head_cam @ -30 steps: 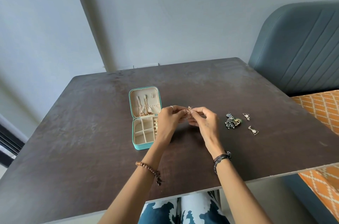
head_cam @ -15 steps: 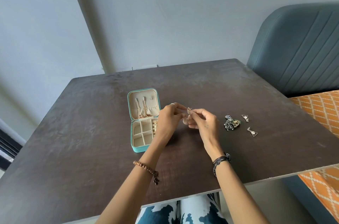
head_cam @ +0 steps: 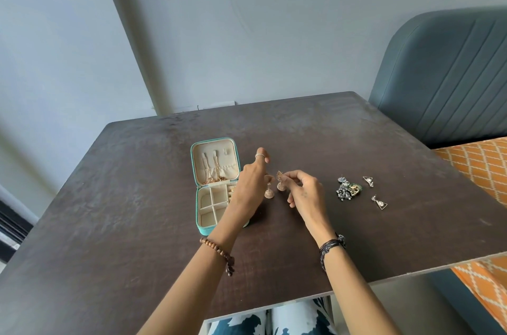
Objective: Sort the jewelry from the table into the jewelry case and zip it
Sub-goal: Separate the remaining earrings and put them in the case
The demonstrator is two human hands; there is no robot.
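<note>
Gold bell earrings, pinched together a second ago, now hang apart: left hand (head_cam: 253, 183) pinches one (head_cam: 269, 193), right hand (head_cam: 304, 192) the other (head_cam: 281, 185), so each can enter the jewelry case (head_cam: 216, 186) beside the left fingers.

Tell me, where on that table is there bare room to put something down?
Bare dark table spreads left of the open jewelry case, behind it toward the wall, and along the near edge. It is crowded mid-table: the left hand and right hand each pinch a gold bell earring beside the case, and a beaded cluster and two triangle earrings lie right.
</note>
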